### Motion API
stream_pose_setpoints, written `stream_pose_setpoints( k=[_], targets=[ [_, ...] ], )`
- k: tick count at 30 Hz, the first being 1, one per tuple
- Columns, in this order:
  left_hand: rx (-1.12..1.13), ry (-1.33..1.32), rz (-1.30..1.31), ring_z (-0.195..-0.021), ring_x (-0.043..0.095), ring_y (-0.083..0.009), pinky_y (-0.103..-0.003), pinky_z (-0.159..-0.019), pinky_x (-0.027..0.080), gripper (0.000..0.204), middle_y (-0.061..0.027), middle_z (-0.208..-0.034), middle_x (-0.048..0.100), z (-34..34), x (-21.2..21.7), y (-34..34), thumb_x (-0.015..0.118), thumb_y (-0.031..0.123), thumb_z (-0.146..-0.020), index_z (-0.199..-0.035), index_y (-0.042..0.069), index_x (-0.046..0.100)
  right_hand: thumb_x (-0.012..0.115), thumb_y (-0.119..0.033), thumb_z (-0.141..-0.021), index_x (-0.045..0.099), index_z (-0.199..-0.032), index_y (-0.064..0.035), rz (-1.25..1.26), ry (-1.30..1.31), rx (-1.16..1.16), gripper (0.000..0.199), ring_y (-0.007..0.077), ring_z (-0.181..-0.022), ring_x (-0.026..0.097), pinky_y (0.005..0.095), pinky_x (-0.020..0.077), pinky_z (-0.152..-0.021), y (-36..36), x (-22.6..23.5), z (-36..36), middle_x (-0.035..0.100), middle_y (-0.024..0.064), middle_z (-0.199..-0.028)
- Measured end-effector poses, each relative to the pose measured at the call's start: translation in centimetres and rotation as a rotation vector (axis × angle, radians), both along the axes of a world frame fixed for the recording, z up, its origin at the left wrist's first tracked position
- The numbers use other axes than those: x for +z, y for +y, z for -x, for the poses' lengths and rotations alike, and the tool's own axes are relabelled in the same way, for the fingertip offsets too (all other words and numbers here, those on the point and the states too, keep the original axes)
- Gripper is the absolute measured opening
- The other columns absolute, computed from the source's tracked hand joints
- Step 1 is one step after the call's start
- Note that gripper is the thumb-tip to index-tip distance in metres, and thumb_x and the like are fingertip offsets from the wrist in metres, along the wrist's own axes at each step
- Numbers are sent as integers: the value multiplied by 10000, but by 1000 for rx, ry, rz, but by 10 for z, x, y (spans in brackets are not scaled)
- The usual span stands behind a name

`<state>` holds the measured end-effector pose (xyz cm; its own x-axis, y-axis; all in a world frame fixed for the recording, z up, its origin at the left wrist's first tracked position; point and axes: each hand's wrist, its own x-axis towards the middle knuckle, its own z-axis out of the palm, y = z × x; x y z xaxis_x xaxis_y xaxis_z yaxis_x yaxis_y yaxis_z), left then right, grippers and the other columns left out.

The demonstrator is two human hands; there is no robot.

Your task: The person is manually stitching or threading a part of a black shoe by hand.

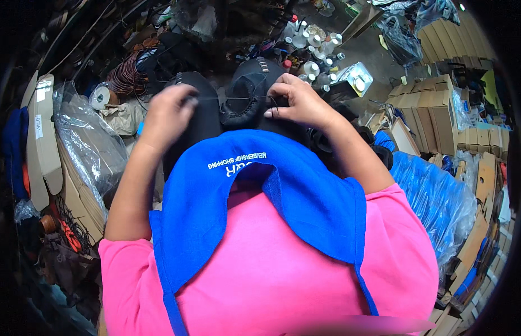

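A black leather shoe upper (pixel 238 103) with a gathered, stitched edge rests between my knees, its opening toward me. A thin dark thread (pixel 229 99) runs across it from one hand to the other. To its left, my left hand (pixel 172 115) is raised with the fingertips pinched at the thread's end, slightly blurred. At the shoe's right side, my right hand (pixel 300 102) has thumb and fingers closed on the thread, a loop of it hanging by the fingertips. Whether a needle is in either hand is too small to tell.
A blue apron (pixel 193 196) covers my front. Beyond the shoe stand several plastic bottles (pixel 313 42) and a white container (pixel 354 78). Cardboard boxes (pixel 425 109) and a plastic-wrapped blue bundle (pixel 434 193) lie right. A thread spool (pixel 102 96) and clear plastic bag (pixel 89 140) are left.
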<state>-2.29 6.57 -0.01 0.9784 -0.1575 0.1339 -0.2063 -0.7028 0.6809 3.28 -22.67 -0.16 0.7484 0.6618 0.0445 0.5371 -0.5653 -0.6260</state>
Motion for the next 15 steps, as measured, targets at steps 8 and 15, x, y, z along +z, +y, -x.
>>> stream_pose_setpoints(
  k=[8, 15],
  targets=[
    [-87, 418, 1600, -1020, 589, -305, -399, -896, 423, 490, -184, -1037, 627, -26, 15, -29, 354, 410, -970, -1007, -13, 599, 446, -394, -948, 594, -866, -69, -1350, 874, -743, 367, 186, -672, 515, 320, 438, -715, 28, -3, -16, 564, 71, -792],
    [266, 635, 1564, -429, 221, -96, -272, -564, 303, 439, 38, -496, 230, -37, -5, -9, 360, 317, -985, -580, 155, 306, 365, -426, -964, 334, -588, -146, -1328, 1166, -305, 470, 116, -434, 235, 292, 321, -569, -9, -16, 14, 244, -25, -472]
  ],
)
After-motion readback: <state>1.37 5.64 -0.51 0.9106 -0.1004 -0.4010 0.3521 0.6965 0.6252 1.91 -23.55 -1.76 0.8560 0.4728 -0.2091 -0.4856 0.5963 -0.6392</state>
